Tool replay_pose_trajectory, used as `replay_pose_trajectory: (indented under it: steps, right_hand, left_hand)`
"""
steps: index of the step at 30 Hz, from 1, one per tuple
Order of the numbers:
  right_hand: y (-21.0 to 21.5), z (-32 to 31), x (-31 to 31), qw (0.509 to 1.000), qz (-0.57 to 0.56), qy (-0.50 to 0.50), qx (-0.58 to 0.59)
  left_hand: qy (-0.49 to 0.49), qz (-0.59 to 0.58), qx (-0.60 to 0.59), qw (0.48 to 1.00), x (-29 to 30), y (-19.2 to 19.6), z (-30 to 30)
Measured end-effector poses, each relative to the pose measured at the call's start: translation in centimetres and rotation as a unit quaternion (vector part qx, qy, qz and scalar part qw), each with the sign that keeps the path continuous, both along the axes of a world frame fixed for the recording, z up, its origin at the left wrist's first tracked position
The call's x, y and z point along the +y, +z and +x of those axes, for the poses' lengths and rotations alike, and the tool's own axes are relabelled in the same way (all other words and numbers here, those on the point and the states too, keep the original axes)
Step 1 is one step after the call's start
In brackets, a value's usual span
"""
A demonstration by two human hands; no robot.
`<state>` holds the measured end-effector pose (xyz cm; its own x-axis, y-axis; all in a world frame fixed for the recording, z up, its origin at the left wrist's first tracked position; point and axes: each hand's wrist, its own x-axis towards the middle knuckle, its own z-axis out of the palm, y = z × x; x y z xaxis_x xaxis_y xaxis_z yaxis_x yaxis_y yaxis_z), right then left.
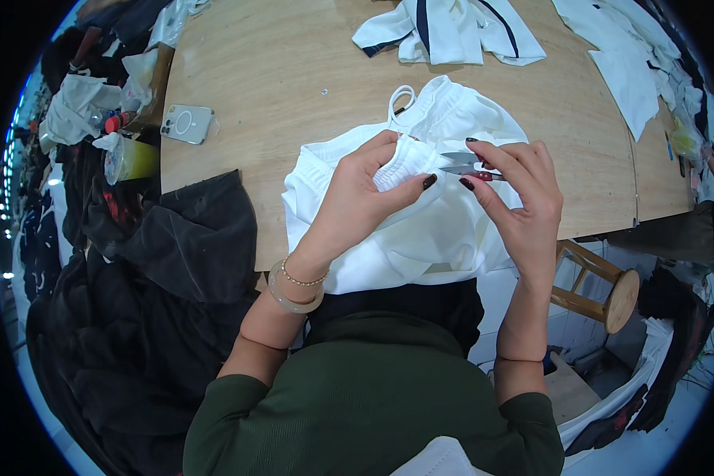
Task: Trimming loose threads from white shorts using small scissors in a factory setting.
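Note:
A white garment [420, 246] with a gathered elastic waistband and a white drawstring loop [401, 101] lies bunched on the table in front of me. My left hand [365, 186] pinches its waistband [411, 163] between thumb and fingers, holding that part up. In my right hand [523, 186] is a small pair of thread snips [472, 165] with red grips, held between thumb and fingertips. Its two blades point left and are parted, with their tips at the edge of the waistband. Any thread between the blades is too small to make out.
The wooden table [262, 71] carries a phone [187, 124] at its left edge and white pieces with dark stripes [452, 32] at the far side. Dark cloth [198, 230] hangs at the left, near a cup of yellow-green liquid [135, 161]. A wooden stool [620, 301] stands at right.

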<state>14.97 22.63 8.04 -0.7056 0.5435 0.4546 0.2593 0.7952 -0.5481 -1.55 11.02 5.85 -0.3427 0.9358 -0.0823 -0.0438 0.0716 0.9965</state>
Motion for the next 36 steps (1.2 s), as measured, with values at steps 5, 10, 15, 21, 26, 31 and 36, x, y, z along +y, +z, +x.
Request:
replay_pose_trajectory:
  steps: [5, 10, 15, 21, 26, 31, 36]
  right_hand:
    - [-0.5, -0.3, -0.3, 1.0, -0.003, -0.003, 0.016]
    - [-0.5, -0.3, -0.4, 0.999, 0.014, -0.008, 0.03]
    - [-1.0, -0.7, -0.8, 0.992, -0.1, -0.005, 0.07]
    - [-2.1, -1.4, -1.4, 0.876, -0.45, -0.014, 0.175]
    - [-2.5, -1.0, -1.0, 0.873, -0.455, -0.02, 0.175]
    - [-1.8, 0.5, -0.3, 0.958, -0.244, -0.022, 0.149]
    - [-0.5, 0.3, -0.5, 0.985, -0.14, 0.007, 0.102]
  left_hand:
    - [-0.001, 0.015, 0.01, 1.0, 0.1, 0.1, 0.2]
    - [0.002, 0.006, 0.007, 1.0, 0.0, 0.0, 0.1]
    - [-0.001, 0.012, 0.002, 1.0, 0.0, -0.1, 0.1]
    - [-0.016, 0.043, -0.028, 0.999, 0.1, -0.7, -0.3]
    - [0.003, 0.021, -0.116, 0.993, 0.0, -0.7, -0.2]
    - [0.014, 0.029, -0.12, 0.992, 0.0, -0.6, -0.2]
    - [0.007, 0.033, -0.104, 0.994, 0.1, -0.4, -0.2]
